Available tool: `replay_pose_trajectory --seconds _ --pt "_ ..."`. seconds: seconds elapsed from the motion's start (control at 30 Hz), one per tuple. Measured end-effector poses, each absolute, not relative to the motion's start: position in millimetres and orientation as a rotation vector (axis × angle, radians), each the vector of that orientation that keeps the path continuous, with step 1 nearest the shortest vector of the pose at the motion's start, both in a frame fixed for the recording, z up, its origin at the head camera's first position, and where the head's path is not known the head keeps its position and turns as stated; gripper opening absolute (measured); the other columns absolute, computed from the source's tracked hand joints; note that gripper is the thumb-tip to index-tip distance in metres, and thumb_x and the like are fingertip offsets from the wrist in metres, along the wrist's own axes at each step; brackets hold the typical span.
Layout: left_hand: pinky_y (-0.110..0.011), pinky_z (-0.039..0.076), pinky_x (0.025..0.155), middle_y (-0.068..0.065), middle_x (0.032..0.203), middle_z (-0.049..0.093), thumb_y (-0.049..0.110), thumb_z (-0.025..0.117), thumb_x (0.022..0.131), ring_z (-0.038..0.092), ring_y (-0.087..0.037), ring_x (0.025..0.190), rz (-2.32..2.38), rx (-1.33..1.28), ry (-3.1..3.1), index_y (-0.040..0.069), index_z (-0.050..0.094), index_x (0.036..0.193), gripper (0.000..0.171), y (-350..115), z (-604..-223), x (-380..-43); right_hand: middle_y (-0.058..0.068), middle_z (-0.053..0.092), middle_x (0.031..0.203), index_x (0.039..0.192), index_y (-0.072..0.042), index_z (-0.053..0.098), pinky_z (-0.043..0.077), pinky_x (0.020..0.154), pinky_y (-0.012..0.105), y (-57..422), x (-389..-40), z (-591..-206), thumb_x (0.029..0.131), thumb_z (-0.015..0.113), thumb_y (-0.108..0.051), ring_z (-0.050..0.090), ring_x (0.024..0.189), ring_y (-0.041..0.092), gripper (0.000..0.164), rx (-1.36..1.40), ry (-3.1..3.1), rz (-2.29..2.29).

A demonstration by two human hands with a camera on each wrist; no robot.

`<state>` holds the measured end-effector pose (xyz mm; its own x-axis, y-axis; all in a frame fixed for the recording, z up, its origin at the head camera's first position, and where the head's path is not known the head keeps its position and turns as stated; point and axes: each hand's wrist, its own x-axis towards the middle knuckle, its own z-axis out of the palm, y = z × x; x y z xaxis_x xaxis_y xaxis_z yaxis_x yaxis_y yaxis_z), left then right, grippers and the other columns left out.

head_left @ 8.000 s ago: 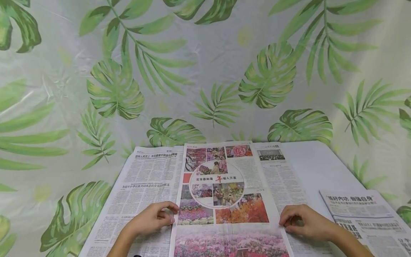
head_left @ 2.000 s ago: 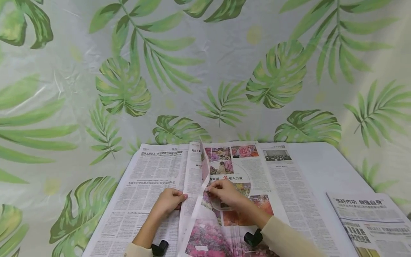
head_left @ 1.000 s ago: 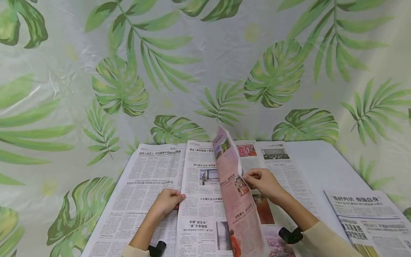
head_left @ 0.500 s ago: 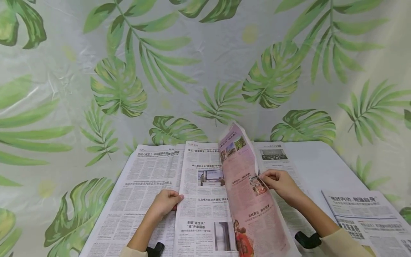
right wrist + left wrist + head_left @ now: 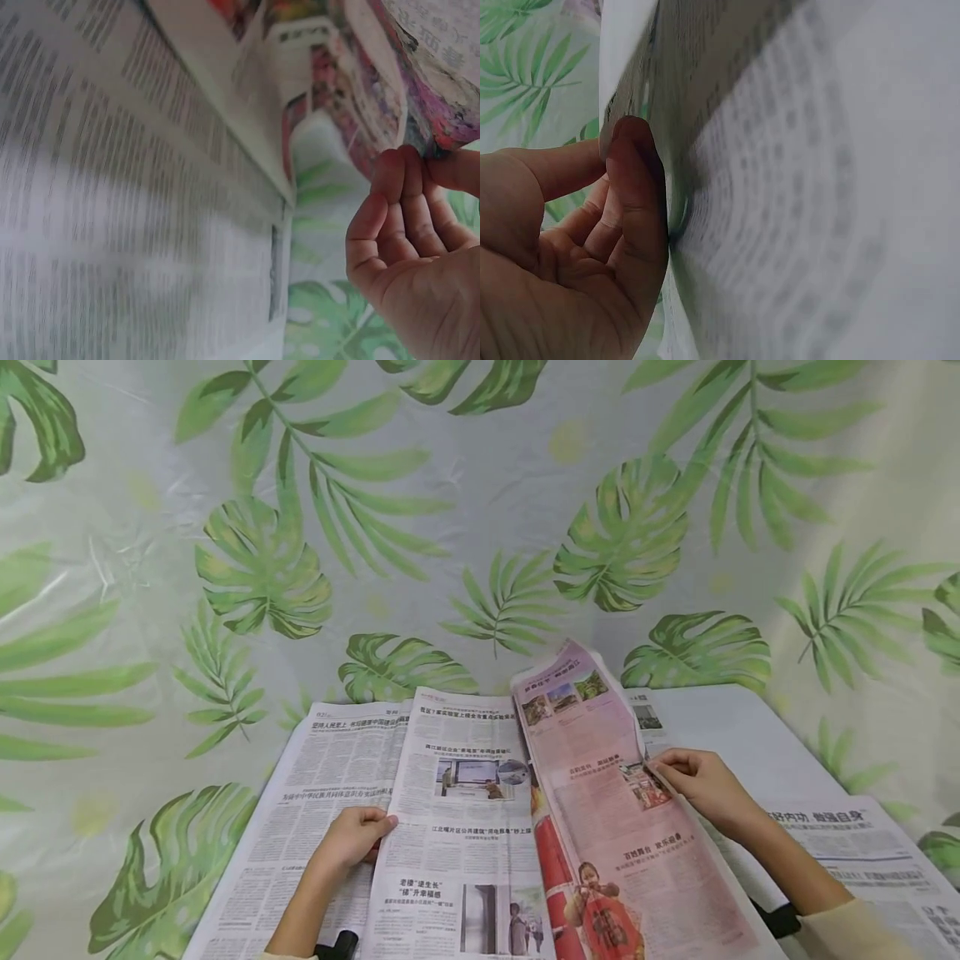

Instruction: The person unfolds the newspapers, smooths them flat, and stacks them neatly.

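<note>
Pink newspaper page [image 5: 592,810] pinched between right fingers [image 5: 414,214].

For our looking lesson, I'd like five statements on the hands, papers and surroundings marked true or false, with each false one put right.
1. The right hand pinches the edge of the pink page. True.
2. The left hand is away from the paper. False: it grips the left edge of the white page.
3. The pink page lies flat on the table. False: it is raised and curved.
4. A separate newspaper lies at the right side of the table, partly hidden by the right arm. True.
5. The sheet behind the table is plain. False: it is printed with green leaves.
</note>
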<state>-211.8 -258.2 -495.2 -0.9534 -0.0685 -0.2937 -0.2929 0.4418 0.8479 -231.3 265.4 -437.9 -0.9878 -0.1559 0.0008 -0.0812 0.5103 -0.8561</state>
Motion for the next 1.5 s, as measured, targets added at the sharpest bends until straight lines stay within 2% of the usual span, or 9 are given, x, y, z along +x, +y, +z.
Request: replay_pose_trajectory --seconds 0.3,0.53,0.67,0.87,1.07,1.23,1.5 --pt "-0.033 0.057 0.062 -0.008 0.088 0.073 0.026 0.066 0.101 0.069 -0.020 0.072 1.504 -0.384 2.507 0.003 0.075 0.103 0.025 -281.6 -489.6 -203.1 0.003 0.074 0.104 0.122 -0.002 0.069 0.054 0.070 0.028 298.7 -228.5 -439.0 0.108 0.055 -0.039 0.064 0.086 0.004 0.043 -0.192 2.768 -1.399" --pt "-0.031 0.055 0.061 -0.006 0.086 0.071 0.030 0.067 0.101 0.066 -0.018 0.072 1.444 -0.446 2.560 0.002 0.075 0.107 0.030 -297.4 -495.4 -199.6 0.000 0.074 0.096 0.124 0.000 0.067 0.056 0.064 0.032 325.1 -225.5 -446.1 0.107 0.054 -0.042 0.067 0.076 0.009 0.048 -0.091 2.782 -1.380" --pt "-0.031 0.056 0.061 -0.004 0.087 0.074 0.032 0.070 0.099 0.068 -0.018 0.071 1.448 -0.485 2.576 0.002 0.074 0.113 0.033 -306.6 -497.6 -199.4 -0.004 0.074 0.097 0.126 -0.001 0.068 0.053 0.066 0.028 341.2 -223.4 -448.7 0.108 0.053 -0.043 0.064 0.078 0.005 0.048 -0.063 2.842 -1.295" --pt "-0.030 0.055 0.061 -0.002 0.090 0.074 0.039 0.072 0.097 0.067 -0.017 0.073 1.399 -0.489 2.615 0.004 0.075 0.113 0.038 -320.5 -497.4 -199.5 -0.006 0.074 0.095 0.126 0.000 0.068 0.050 0.066 0.027 364.2 -216.3 -453.0 0.108 0.052 -0.041 0.061 0.079 0.001 0.047 -0.021 2.858 -1.221" --pt "-0.030 0.051 0.068 -0.005 0.101 0.075 0.045 0.072 0.095 0.064 -0.018 0.084 1.289 -0.480 2.662 0.006 0.076 0.115 0.044 -334.1 -495.4 -198.5 -0.001 0.074 0.102 0.125 0.000 0.068 0.049 0.068 0.026 381.2 -210.4 -457.5 0.108 0.052 -0.044 0.058 0.084 -0.005 0.050 0.011 2.863 -1.139" --pt "-0.029 0.048 0.070 -0.006 0.105 0.076 0.045 0.073 0.095 0.062 -0.018 0.088 1.195 -0.485 2.715 0.006 0.077 0.114 0.043 -347.8 -492.6 -195.3 -0.005 0.073 0.097 0.121 0.000 0.070 0.048 0.067 0.026 396.2 -206.0 -469.7 0.108 0.051 -0.044 0.056 0.082 -0.004 0.049 0.058 2.859 -1.104" --pt "-0.036 0.050 0.079 -0.019 0.121 0.073 0.049 0.073 0.093 0.065 -0.032 0.107 1.080 -0.502 2.778 0.006 0.078 0.113 0.047 -370.3 -485.9 -190.9 -0.009 0.073 0.092 0.121 0.006 0.068 0.051 0.068 0.026 403.4 -203.5 -479.9 0.108 0.052 -0.039 0.059 0.080 -0.002 0.049 0.096 2.780 -1.180"
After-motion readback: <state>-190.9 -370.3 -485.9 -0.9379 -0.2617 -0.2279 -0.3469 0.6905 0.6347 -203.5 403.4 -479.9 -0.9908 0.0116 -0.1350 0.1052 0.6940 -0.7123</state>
